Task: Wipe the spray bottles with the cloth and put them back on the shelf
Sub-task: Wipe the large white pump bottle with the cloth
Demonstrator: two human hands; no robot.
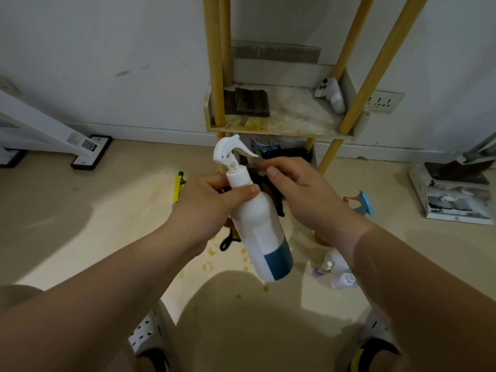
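The spray bottle [257, 224] is held in the air in front of the shelf [295, 122], tilted with its trigger head up and away from the person. It is a smooth white plastic cylinder with a blue band near its base. The left hand [209, 202] grips it round the shoulder, thumb lying across the front. The right hand [303, 194] pinches a dark, limp cloth [273, 197] against the bottle's far side. Most of the cloth is hidden behind the bottle and both hands, so its full shape cannot be made out; a dark loop hangs below the left wrist. The shelf has round yellow wooden poles and a stained pale board, and its top is cut off by the frame edge. On the board lie a folded brown cloth [248, 102] and a white game controller [331, 95]. On the floor, the right forearm partly covers a blue trigger head [363, 204] and some small pale bottles [341, 277]. The left hand partly hides a yellow-green object [178, 187].
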